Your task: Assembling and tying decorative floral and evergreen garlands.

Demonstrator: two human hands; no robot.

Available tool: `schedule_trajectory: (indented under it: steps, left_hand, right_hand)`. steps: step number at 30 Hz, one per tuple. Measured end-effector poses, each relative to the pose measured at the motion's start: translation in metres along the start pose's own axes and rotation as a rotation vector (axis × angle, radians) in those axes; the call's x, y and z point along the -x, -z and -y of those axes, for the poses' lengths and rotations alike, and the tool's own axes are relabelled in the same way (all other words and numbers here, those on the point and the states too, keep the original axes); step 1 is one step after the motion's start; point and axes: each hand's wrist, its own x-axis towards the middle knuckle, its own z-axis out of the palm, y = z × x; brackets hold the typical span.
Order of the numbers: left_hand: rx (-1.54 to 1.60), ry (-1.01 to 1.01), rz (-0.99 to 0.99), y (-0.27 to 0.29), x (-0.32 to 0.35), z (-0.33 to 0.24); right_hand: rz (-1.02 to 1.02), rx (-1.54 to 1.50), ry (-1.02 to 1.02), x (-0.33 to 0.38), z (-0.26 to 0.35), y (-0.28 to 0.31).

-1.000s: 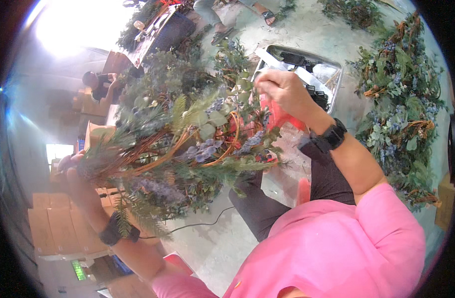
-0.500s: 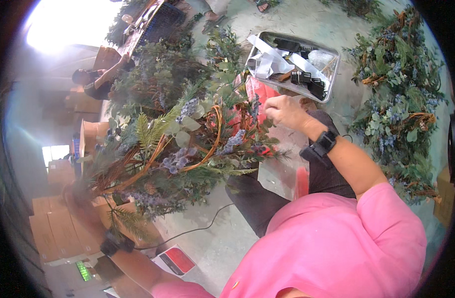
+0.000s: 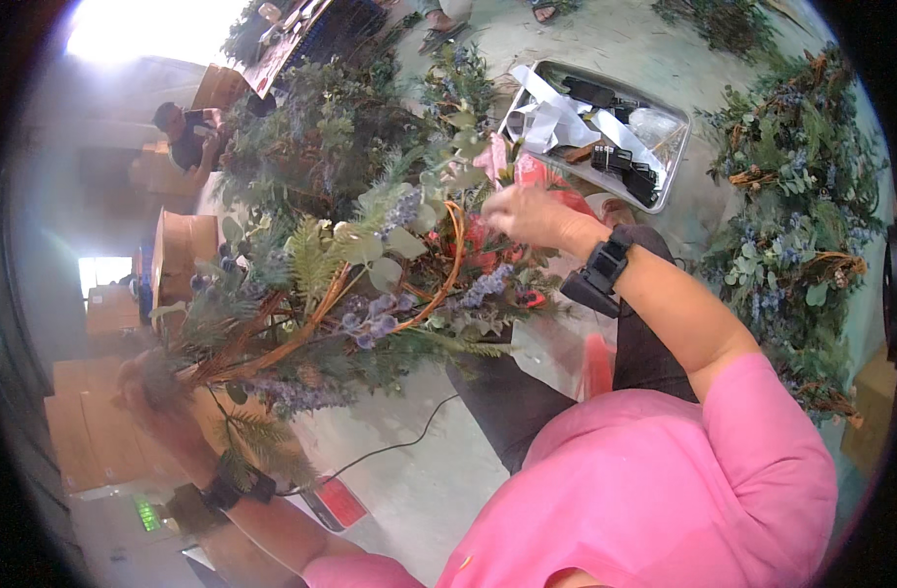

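Observation:
A garland (image 3: pixel 370 333) of artificial greenery, with twisted brown vines, fern leaves, eucalyptus and blue berries, stretches across in front of me, above my lap. My left hand (image 3: pixel 154 392), hazy in the picture, is closed round the garland's left end. At its right end is my right hand (image 3: pixel 532 218), fingers bent and pressed together among the leaves. Whatever its fingertips hold is hidden. Just beyond them a pale pink piece (image 3: pixel 493 159) shows between the stems. Both wrists wear black straps.
A metal tray (image 3: pixel 676 162) with black boxes and white strips lies on the floor ahead. More garlands (image 3: pixel 791 216) lie at the right, and a heap of greenery (image 3: pixel 301 147) stands beyond mine. Cardboard boxes (image 3: pixel 91 431) and another person (image 3: pixel 186 137) are at the left. A cable (image 3: pixel 409 437) crosses the floor.
My right hand has moved left and slightly down, in toward the garland. The left hand stays at the garland's end. The person at the left has lowered an arm.

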Motion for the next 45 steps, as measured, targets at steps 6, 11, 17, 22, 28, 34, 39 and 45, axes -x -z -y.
schedule_trajectory:
  steps: [6, 11, 17, 22, 28, 34, 39, 45]
  left_hand:
    - [0.016, -0.084, 0.010, -0.030, 0.016, -0.012]
    - [-0.075, -0.127, 0.014, -0.029, 0.019, -0.012]
    - [-0.026, -0.109, -0.087, -0.021, 0.021, -0.012]
    - [0.013, -0.057, -0.052, -0.033, 0.022, -0.016]
    - [-0.208, -0.104, -0.134, -0.051, 0.015, -0.024]
    - [-0.159, -0.116, -0.243, -0.051, 0.004, -0.014]
    - [-0.313, -0.181, -0.166, -0.047, 0.004, -0.018]
    - [-0.653, -0.295, -0.226, -0.050, 0.020, -0.008]
  right_hand:
    - [-0.628, 0.124, 0.518, -0.031, 0.023, 0.007]
    - [0.060, 0.416, -0.072, -0.035, 0.007, 0.002]
    - [-0.166, 0.064, -0.082, -0.022, -0.022, -0.029]
    - [-0.221, 0.152, -0.015, -0.009, -0.016, -0.034]
    - [-0.193, 0.358, 0.043, -0.003, -0.011, -0.031]
    - [-0.088, 0.813, 0.247, 0.005, 0.042, -0.009]
    - [-0.313, 0.816, 0.313, -0.005, 0.032, -0.014]
    - [-0.321, 0.341, 0.153, 0.030, -0.003, -0.033]
